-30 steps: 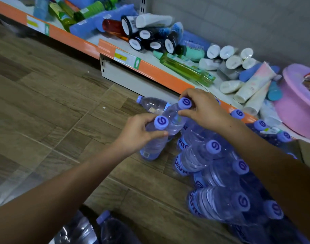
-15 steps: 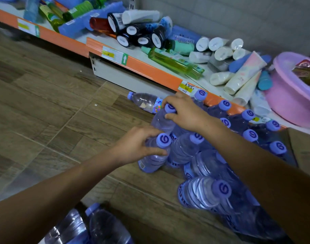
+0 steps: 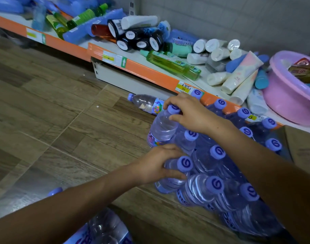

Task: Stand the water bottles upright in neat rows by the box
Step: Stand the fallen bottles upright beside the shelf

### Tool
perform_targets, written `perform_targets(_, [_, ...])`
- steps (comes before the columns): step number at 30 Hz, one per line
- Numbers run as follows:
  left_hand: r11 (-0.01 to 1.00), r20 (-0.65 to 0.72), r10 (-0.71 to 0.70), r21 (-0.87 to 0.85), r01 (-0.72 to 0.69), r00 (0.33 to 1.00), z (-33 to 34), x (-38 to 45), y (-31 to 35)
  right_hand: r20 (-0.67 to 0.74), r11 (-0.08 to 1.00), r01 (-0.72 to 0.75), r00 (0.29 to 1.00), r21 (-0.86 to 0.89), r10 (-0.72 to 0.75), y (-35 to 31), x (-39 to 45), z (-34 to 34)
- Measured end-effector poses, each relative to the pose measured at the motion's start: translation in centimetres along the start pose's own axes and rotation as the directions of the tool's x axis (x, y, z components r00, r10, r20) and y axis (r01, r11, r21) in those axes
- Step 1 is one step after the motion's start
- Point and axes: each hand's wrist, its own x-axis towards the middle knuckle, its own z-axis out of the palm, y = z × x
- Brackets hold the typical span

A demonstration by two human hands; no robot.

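Several clear water bottles with purple caps stand upright in rows (image 3: 219, 184) on the wooden floor, beside a brown cardboard box (image 3: 303, 150) at the right. My left hand (image 3: 157, 164) grips a bottle (image 3: 178, 168) at the near-left edge of the rows, fingers around its neck. My right hand (image 3: 191, 111) holds the cap and neck of another bottle (image 3: 163, 127) at the far-left corner of the group. One more bottle (image 3: 145, 102) lies on its side on the floor under the shelf edge.
A low orange-edged shelf (image 3: 141, 69) runs along the back, strewn with tubes, jars and green bottles. A pink plastic basin (image 3: 291, 92) sits at its right end. More water bottles (image 3: 101, 228) lie at the bottom of the view, below my left arm.
Both hands have lowered their bottles toward the floor, setting them against the left edge of the standing rows. The view has tilted down and left.
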Motion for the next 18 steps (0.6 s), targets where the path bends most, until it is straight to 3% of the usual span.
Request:
perform_targets(3, [0.999, 0.042, 0.038, 0.026, -0.039, 0.998, -0.3, -0.2, 0.3, 0.009, 1.000, 0.019, 1.000, 0.002, -0.019, -0.3, 0.0, -0.1])
perform_targets(18, [0.986, -0.194, 0.102, 0.152, -0.072, 0.976, 0.4, -0.4, -0.1, 0.100, 0.998, 0.028, 0.995, -0.058, -0.022, 0.0, 1.4, 1.6])
